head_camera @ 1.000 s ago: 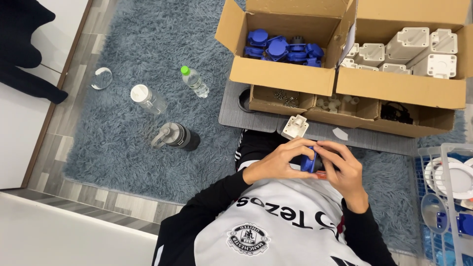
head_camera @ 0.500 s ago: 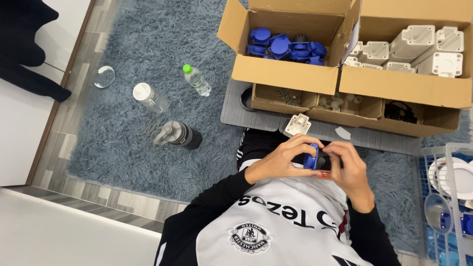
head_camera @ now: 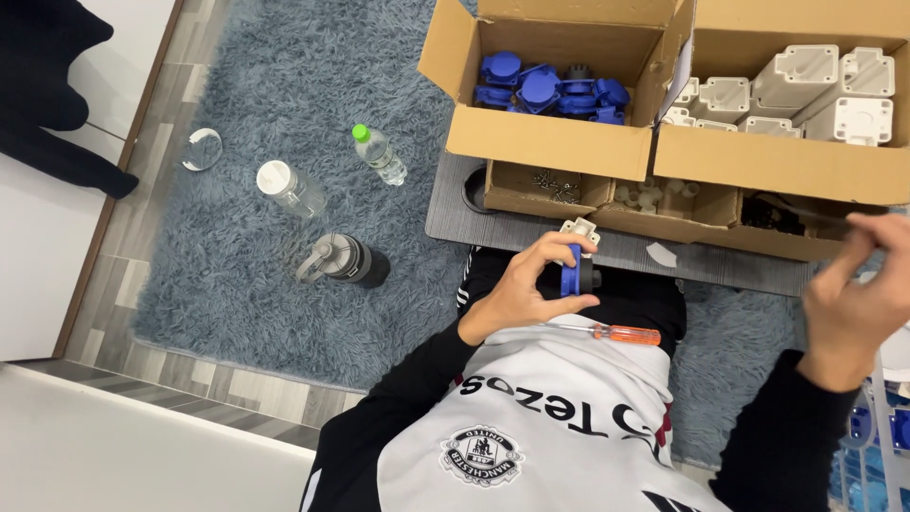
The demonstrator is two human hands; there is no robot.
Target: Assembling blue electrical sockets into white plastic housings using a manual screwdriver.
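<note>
The blue plastic part (head_camera: 570,272) is sitting upright in the left hand (head_camera: 521,289), whose fingers are curling around it and pinching it just above the person's lap, near the front edge of the grey board (head_camera: 531,232). A small white fitting (head_camera: 580,228) is lying on that board, just beyond the fingertips. An orange-handled screwdriver (head_camera: 616,333) is resting across the lap, just beside the left hand and apart from both hands. The right hand (head_camera: 853,303) is reaching out to the side, well apart from the left, towards the low open cardboard box (head_camera: 796,237); it is blurred, so I cannot tell whether its fingers are spread or closing on anything. Behind the board, one cardboard box (head_camera: 545,142) is holding more blue parts and another (head_camera: 777,166) is holding white housings. On the shaggy blue-grey rug (head_camera: 275,76), three bottles are lying: a green-capped one (head_camera: 379,155), a white-capped one (head_camera: 290,189) and a dark one (head_camera: 343,261).
</note>
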